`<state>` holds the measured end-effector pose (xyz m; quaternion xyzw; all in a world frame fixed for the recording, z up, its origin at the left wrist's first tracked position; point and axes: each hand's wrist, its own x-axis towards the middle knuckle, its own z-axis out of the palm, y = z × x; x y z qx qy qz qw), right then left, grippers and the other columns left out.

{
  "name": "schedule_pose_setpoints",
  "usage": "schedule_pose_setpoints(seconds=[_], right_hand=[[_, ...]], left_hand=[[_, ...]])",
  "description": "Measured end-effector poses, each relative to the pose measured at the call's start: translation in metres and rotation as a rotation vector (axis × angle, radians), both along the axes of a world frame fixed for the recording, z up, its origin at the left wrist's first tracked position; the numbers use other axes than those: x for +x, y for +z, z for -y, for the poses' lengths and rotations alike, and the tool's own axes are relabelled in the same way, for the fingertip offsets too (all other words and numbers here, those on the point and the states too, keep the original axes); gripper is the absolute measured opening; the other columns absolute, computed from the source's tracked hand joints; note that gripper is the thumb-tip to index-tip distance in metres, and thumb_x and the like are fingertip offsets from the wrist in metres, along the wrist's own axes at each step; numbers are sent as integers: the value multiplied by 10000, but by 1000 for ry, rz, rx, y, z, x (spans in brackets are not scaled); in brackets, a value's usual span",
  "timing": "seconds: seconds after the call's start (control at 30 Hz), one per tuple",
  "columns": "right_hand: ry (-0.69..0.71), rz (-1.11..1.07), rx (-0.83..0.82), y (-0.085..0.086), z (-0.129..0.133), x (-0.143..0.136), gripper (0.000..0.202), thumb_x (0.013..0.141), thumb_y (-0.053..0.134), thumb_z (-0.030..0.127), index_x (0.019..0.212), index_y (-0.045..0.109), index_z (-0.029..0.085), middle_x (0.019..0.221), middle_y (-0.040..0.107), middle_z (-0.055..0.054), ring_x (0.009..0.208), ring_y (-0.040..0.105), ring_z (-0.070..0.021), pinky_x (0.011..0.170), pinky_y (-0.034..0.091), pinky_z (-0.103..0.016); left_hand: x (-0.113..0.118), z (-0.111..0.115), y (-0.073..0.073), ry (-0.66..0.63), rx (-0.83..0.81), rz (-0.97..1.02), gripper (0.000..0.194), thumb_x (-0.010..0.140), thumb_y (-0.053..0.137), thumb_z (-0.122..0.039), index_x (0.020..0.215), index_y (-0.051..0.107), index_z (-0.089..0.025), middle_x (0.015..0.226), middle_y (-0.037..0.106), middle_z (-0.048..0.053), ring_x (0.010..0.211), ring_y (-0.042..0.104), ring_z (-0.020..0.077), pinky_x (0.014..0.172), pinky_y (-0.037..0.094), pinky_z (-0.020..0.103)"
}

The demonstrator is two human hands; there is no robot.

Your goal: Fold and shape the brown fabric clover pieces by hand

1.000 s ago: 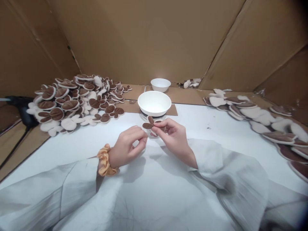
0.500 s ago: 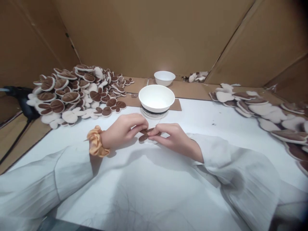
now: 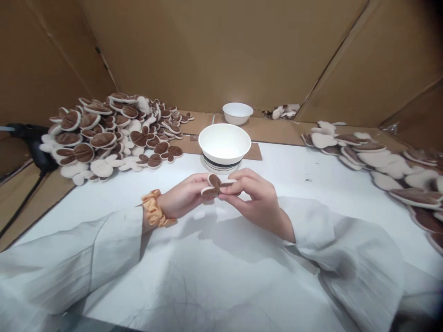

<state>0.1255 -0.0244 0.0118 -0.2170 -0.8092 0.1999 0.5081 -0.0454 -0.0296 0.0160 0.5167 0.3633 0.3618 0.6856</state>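
Note:
Between my two hands is a brown and white plush bunny-shaped piece (image 3: 214, 182), its brown side showing and its lobes spread apart. My left hand (image 3: 188, 193), with an orange scrunchie (image 3: 156, 208) at the wrist, grips its left part. With thumb and fingers, my right hand (image 3: 254, 193) pinches the piece's middle and right part. Fingers cover some of its outline. Just beyond my hands stands a white bowl (image 3: 224, 140) with a dark band near its base; I cannot make out anything inside it.
A large heap of brown and white plush pieces (image 3: 104, 138) lies at the left, beside a black tool with a cord (image 3: 32, 145). More flat plush pieces (image 3: 380, 159) spread along the right. A smaller white bowl (image 3: 237, 113) stands behind, near the cardboard wall (image 3: 221, 55).
The plush piece has been lifted a little and tilted, so its pale edges show. My left hand has turned and moved right around it; my right hand still pinches it.

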Motion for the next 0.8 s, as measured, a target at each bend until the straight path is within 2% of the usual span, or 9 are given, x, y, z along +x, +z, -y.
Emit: schedule_pose_setpoints(seconds=[0.1, 0.23, 0.43, 0.57, 0.8], right_hand=[[-110, -95, -82, -5, -1, -3, 58, 758, 640, 196, 730, 595, 218, 783, 607, -32, 739, 585, -154, 609, 497, -282], [-185, -179, -172, -8, 0, -7, 61, 756, 630, 176, 725, 587, 206, 779, 588, -36, 759, 577, -158, 578, 483, -266], [-244, -211, -156, -6, 1, -10, 65, 756, 627, 148, 734, 594, 200, 749, 559, -19, 704, 543, -133, 584, 454, -256], [-248, -189, -167, -5, -1, -9, 60, 763, 623, 147, 739, 598, 197, 740, 560, -17, 708, 538, -134, 586, 438, -254], [-146, 23, -251, -3, -13, 0, 20, 763, 623, 154, 752, 616, 170, 730, 597, -22, 641, 519, -123, 574, 422, -247]], left_hand=[[8, 3, -3, 86, 47, 15, 146, 733, 480, -236, 613, 431, -168, 602, 362, -19, 557, 339, 93, 533, 361, 238], [16, 8, -7, 196, 110, -18, 188, 743, 415, -187, 565, 354, -180, 586, 319, -23, 553, 310, 96, 524, 346, 239], [20, 18, -4, 242, 305, -219, 191, 756, 385, -178, 572, 335, -185, 574, 318, -25, 558, 320, 105, 518, 318, 243], [16, 22, 2, 272, 572, -494, 212, 825, 375, -205, 614, 361, -183, 609, 374, -22, 594, 373, 114, 563, 337, 245], [5, 17, -4, 257, 1305, -1127, 199, 857, 357, -118, 697, 463, -168, 685, 498, 34, 672, 432, 164, 623, 367, 277]])
